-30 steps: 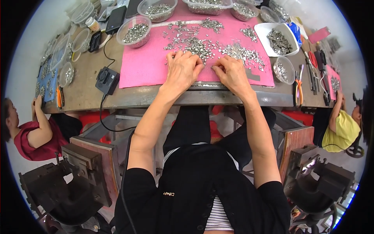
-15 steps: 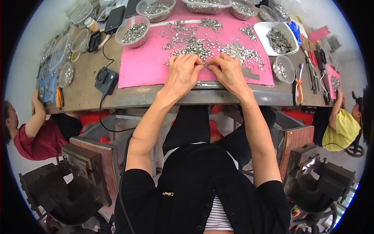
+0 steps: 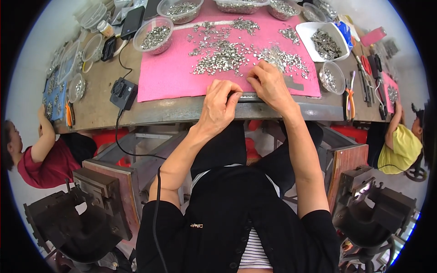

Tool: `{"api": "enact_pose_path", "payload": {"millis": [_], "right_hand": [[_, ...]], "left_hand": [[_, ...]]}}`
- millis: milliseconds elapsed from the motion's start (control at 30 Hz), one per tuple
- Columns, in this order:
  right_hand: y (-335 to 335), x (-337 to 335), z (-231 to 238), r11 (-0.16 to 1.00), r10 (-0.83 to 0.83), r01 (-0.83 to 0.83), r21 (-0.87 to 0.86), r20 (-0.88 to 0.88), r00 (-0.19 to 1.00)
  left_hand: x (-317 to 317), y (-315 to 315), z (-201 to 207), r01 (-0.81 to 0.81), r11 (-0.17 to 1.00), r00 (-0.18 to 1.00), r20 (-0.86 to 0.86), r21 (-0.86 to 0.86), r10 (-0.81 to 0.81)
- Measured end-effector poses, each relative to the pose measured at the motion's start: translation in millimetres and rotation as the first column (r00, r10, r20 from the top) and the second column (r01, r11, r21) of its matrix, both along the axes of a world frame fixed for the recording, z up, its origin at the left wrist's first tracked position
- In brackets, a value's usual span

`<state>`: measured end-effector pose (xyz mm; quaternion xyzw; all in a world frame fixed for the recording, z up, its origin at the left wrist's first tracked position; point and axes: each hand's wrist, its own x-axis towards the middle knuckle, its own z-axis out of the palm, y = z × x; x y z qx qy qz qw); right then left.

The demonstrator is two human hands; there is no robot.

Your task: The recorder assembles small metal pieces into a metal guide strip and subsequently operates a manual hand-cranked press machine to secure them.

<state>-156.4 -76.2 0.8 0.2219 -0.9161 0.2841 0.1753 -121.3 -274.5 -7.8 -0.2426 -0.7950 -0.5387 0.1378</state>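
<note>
My left hand (image 3: 220,103) is at the table's front edge, thumb and fingertips pressed together at the near end of a narrow metal strip (image 3: 248,96). Whatever it pinches is too small to make out. Over the mat's near border, my right hand (image 3: 271,86) has its thumb and fingers closed together; anything between them is hidden. Just beyond both hands, many small shiny metal pieces (image 3: 222,58) lie scattered on a pink textured mat (image 3: 168,82). A flat grey metal plate (image 3: 295,84) lies beside my right hand.
Clear tubs of metal pieces (image 3: 154,49) and a white tray (image 3: 307,44) line the mat. A black corded device (image 3: 124,94) stands left; orange-handled pliers (image 3: 349,103) lie right. Co-workers in red (image 3: 48,159) and yellow (image 3: 400,150) sit either side, near dark machines (image 3: 68,223).
My hands, fingertips together before, have moved apart. The left came down toward me to the table edge; the right shifted slightly right. More of the metal pieces now show.
</note>
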Motion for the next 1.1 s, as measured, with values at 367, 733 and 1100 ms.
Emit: {"api": "enact_pose_path", "payload": {"millis": [367,733,1100], "right_hand": [[4,3,3,0.998,-0.036,0.04,-0.052,0.091,0.995],[7,6,8,0.981,0.074,-0.031,-0.192,0.223,0.972],[2,17,16,0.981,0.061,-0.026,-0.192,0.18,0.982]], "left_hand": [[-3,2,-7,-0.023,0.989,0.969,-0.246,-0.149,-0.014],[2,3,-6,-0.079,0.974,0.947,-0.322,-0.211,0.007],[-14,-10,-3,-0.092,0.982,0.963,-0.264,-0.167,0.045]]}}
